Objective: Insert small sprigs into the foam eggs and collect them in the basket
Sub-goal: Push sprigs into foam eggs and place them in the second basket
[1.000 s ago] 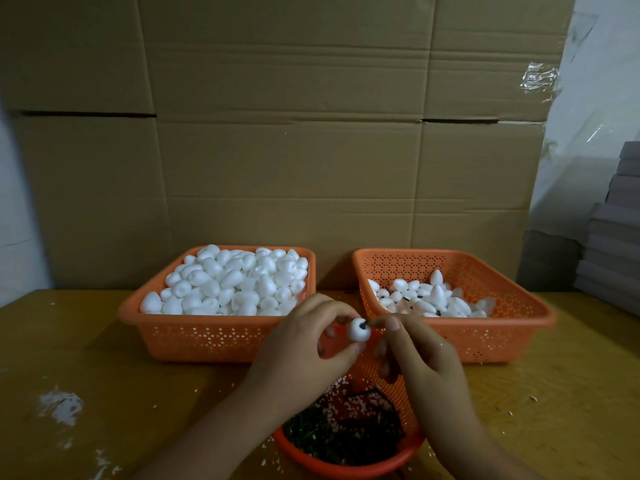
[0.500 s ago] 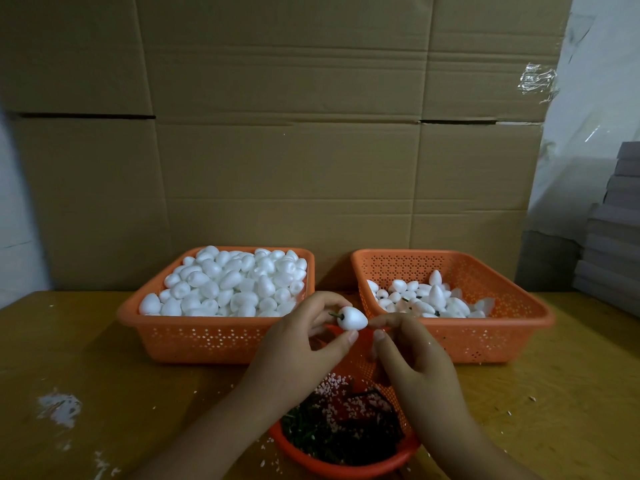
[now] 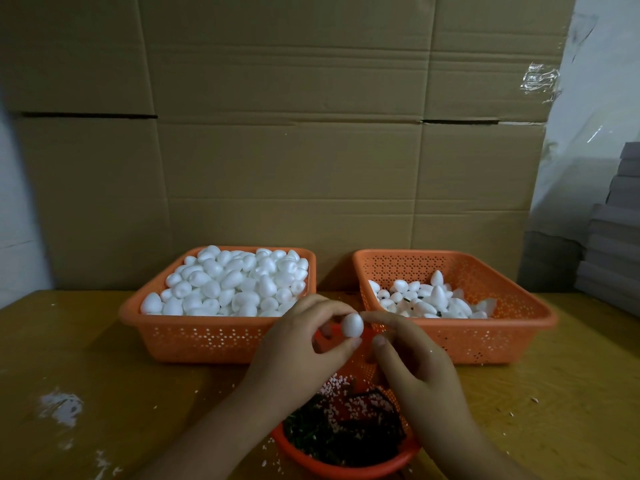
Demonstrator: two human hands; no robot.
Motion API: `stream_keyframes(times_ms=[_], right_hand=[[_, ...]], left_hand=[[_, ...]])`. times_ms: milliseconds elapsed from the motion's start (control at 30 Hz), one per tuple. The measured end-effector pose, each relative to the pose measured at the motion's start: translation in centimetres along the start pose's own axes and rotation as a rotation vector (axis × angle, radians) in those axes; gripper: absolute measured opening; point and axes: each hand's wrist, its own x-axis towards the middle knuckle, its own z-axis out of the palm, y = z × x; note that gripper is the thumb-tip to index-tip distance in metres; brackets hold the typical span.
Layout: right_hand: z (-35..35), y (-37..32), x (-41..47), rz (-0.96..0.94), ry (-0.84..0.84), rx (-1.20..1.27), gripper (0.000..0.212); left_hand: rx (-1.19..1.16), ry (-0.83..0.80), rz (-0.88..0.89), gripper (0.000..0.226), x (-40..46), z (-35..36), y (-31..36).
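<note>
Here the left hand [image 3: 304,344] pinches a white foam egg [image 3: 352,325] between curled fingers and thumb, held above the round orange bowl [image 3: 346,467] of dark green sprigs [image 3: 332,434] at the near edge of the desk [image 3: 86,358]. The right hand [image 3: 412,362] meets the egg with its forefinger tip, thumb curled beneath; whether it holds a sprig cannot be told. Behind the hands, toward the far edge, stand two orange baskets: the left basket [image 3: 207,337] heaped with plain eggs, the right basket [image 3: 502,337] part filled, with much bare room at its rear. A gap runs between the two baskets. Bare desk lies to the left and right of the hands, with white crumbs [image 3: 60,407] near the left edge.
</note>
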Motion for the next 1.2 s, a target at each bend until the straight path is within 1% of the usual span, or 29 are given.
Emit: stream_keyframes(times_ms=[67, 167, 233, 333, 467, 600, 700, 800, 900, 1033, 1133, 1200], right_hand=[[0.0, -0.1, 0.0, -0.012, -0.035, -0.029, 0.037], [0.0, 0.0, 0.0, 0.002, -0.042, -0.036, 0.039], [0.1, 0.2, 0.1, 0.026, -0.017, -0.028, 0.035], [0.1, 0.3, 0.1, 0.053, 0.007, -0.034, 0.026], [0.1, 0.5, 0.1, 0.064, 0.035, -0.052, 0.031], [0.1, 0.4, 0.0, 0.046, 0.01, -0.08, 0.028], [0.0, 0.3, -0.1, 0.01, -0.016, -0.084, 0.035], [0.1, 0.3, -0.1, -0.023, -0.032, -0.121, 0.043], [0.1, 0.5, 0.0, -0.025, -0.046, -0.116, 0.047], [0.1, 0.9, 0.1, 0.007, -0.013, -0.104, 0.038], [0.2, 1.0, 0.2, 0.007, -0.006, -0.097, 0.031], [0.2, 1.0, 0.2, -0.007, -0.001, -0.104, 0.03]], left_hand=[[0.029, 0.011, 0.005, 0.03, 0.0, 0.0, 0.1], [0.002, 0.012, -0.032, 0.027, 0.0, -0.1, 0.1], [-0.033, -0.001, -0.062, 0.025, 0.0, -0.1, 0.0], [-0.088, -0.007, -0.084, 0.029, -0.1, -0.1, -0.2], [-0.149, -0.004, -0.12, 0.034, 0.0, -0.1, -0.4], [-0.165, -0.029, -0.125, 0.032, 0.0, -0.1, -0.3], [-0.126, -0.043, -0.077, 0.025, 0.0, -0.1, -0.1], [-0.052, -0.029, -0.009, 0.028, 0.1, 0.0, 0.1], [-0.06, 0.011, -0.029, 0.027, 0.1, 0.0, -0.1], [-0.191, -0.02, -0.13, 0.027, 0.1, 0.1, -0.4], [-0.256, -0.055, -0.14, 0.028, 0.2, 0.0, -0.4], [-0.277, -0.075, -0.144, 0.029, 0.2, 0.0, -0.5]])
